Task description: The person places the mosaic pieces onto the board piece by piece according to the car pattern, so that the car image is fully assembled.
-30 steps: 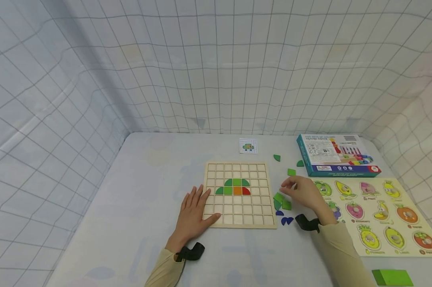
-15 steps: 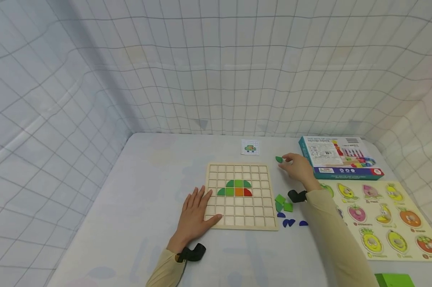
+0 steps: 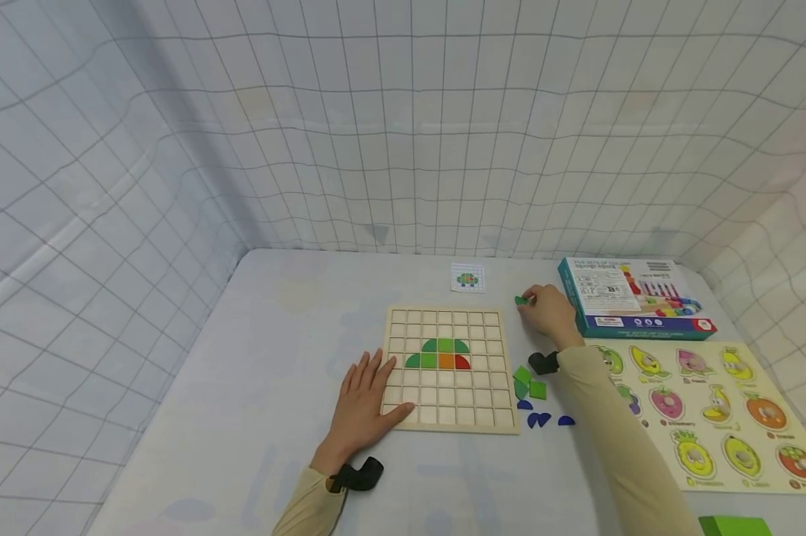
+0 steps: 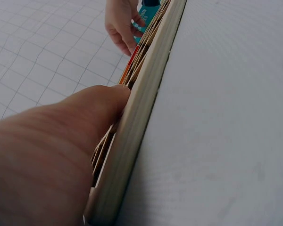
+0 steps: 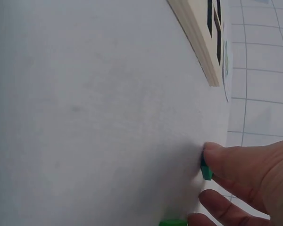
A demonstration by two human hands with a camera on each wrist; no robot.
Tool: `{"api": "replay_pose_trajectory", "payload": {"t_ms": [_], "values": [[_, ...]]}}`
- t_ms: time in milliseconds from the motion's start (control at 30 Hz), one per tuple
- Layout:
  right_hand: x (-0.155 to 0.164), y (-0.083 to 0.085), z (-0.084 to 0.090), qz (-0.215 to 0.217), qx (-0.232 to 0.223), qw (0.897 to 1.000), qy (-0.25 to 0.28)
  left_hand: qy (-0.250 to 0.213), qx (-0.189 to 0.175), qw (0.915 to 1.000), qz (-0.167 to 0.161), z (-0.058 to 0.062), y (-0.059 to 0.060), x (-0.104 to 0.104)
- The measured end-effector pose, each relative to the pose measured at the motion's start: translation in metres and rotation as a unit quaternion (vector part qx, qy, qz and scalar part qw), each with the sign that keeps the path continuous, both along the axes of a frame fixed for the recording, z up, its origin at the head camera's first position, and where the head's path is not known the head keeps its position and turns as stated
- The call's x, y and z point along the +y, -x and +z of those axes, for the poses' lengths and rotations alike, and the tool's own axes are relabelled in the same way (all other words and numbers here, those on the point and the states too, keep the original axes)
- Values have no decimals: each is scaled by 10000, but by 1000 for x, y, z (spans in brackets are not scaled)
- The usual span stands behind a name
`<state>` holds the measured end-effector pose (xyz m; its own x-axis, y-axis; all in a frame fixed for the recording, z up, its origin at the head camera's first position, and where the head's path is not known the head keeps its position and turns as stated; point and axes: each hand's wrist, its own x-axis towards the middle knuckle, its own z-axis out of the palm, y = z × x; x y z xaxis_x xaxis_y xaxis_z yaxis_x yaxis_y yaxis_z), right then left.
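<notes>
My right hand (image 3: 548, 314) pinches a green quarter-circle tile (image 3: 520, 301) at the table's far side, right of the picture card (image 3: 467, 278). In the right wrist view the thumb lies against this green tile (image 5: 206, 171). My left hand (image 3: 361, 398) rests with spread fingers on the left edge of the wooden grid board (image 3: 446, 429); its thumb (image 4: 115, 96) shows at the near rim in the left wrist view. A domed shape of green tiles (image 3: 429, 360), an orange square (image 3: 446, 361) and a red quarter circle (image 3: 462, 362) fills some cells.
Loose green tiles (image 3: 538, 390) and several small blue half-circle tiles (image 3: 566, 420) lie right of the board. A toy box (image 3: 637, 298) stands at the back right, before a fruit puzzle board (image 3: 711, 417). A green block (image 3: 734, 526) sits at the near right.
My right hand has moved from above the loose green tiles to the far green quarter-circle tile and taken hold of it. The left hand stays on the board.
</notes>
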<state>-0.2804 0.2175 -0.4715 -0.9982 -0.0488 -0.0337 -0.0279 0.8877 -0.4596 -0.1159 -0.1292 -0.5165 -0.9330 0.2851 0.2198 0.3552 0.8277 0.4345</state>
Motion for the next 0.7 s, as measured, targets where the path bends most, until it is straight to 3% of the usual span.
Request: {"api": "replay_pose_trajectory", "payload": {"t_ms": [300,700], "values": [[0,-4,4,29,-80,9995,309,-3,60,10000,13,-1,1,-1],[-5,-11,-1,-218,184,9973,676,-54,89,9999,-47,-1,0,-1]]}}
